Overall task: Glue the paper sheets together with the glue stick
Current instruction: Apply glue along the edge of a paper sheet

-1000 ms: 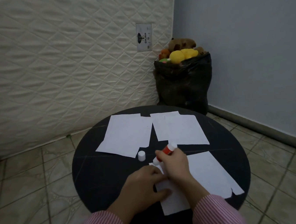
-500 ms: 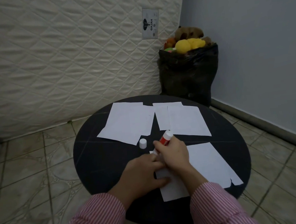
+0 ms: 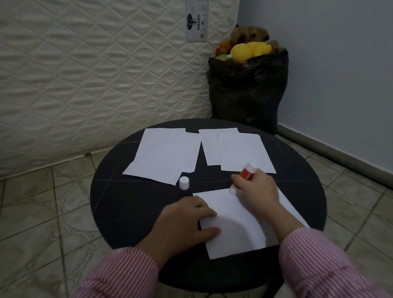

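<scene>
Glue stick at the far right corner of the near sheet — left hand pinning the paper.

I saw the right hand with its fingers curled round the red glue stick, the white tip down on the top edge of the near paper sheet on the round black table. Half a second before, that tip sat at the sheet's far left corner beside the left hand; it had since travelled right along the edge. The left hand lay on the sheet's left edge, fingers together and bent, thumb on the paper — much as before. The white cap stood upright, apart from the sheet. Two paper groups lay beyond: the left sheets and the right sheets, unmoved.
</scene>
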